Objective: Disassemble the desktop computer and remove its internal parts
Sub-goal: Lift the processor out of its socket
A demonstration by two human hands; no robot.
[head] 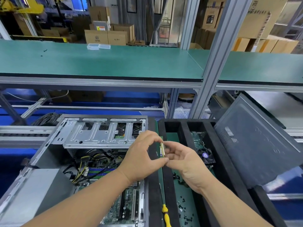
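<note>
**Green module held edge-on between both hands, clear of the open case**

Green and gold, the small flat memory-type module (162, 149) sits edge-on to the camera, pinched between the left hand (142, 154) and the right hand (184, 163). The left fingers (153, 136) arch over its top edge while the left thumb closes from below; the right fingers (172, 145) curl in against its far face. Both sets of fingers are clamped on the module, apparently by its edges, which I judge keeps skin off the contacts. Its exact type is too small to tell.

The module hangs above the gap between the open grey steel desktop case (105, 136), at 9 o'clock from the hands, and the black foam sorting tray (172, 126), at 3 o'clock. That position suggests it is already out of the case and on its way to a tray compartment.

Inside the case, the green motherboard (126, 202) still lies at 7 o'clock, with yellow-and-black power cables (85, 163) above it. The tray already holds a green circuit board with a small black fan (205, 155) at 3 o'clock, and loose black screws (183, 208) at 5 o'clock. A yellow-handled screwdriver (166, 215) lies at 6 o'clock on the surface, within reach. The dark perforated side panel (255, 145) leans at 3 o'clock, out of the way.
</note>
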